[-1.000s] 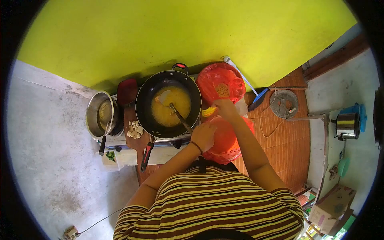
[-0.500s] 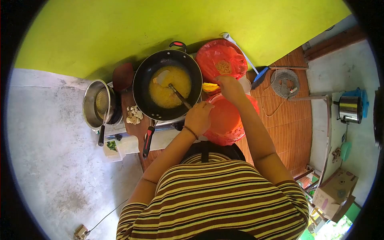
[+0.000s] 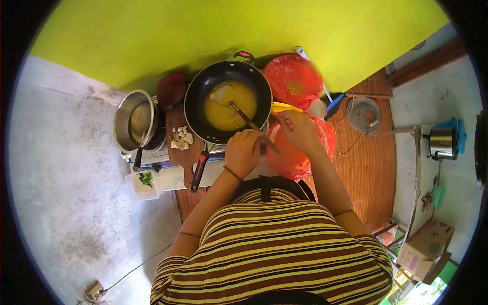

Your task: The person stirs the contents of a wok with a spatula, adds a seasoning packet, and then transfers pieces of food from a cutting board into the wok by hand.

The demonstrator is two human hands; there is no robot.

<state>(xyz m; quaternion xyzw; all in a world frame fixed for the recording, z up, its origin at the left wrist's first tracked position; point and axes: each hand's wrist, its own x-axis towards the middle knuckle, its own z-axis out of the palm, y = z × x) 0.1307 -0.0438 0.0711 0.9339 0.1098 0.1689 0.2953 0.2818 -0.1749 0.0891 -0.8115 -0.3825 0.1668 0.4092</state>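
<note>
Spatula stands tilted in wok; judged light, stiff, best held by handle. Left hand curled at handle, right hand beside yellow item; cannot tell whether either grip pinches.

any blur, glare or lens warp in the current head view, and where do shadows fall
Head view: strong fisheye warp inside a black rounded border; a smeary blur over the right part of the far red plastic bag; soft shadows on the yellow-green wall behind the wok; a washed-out bright patch near the bottom right.
</note>
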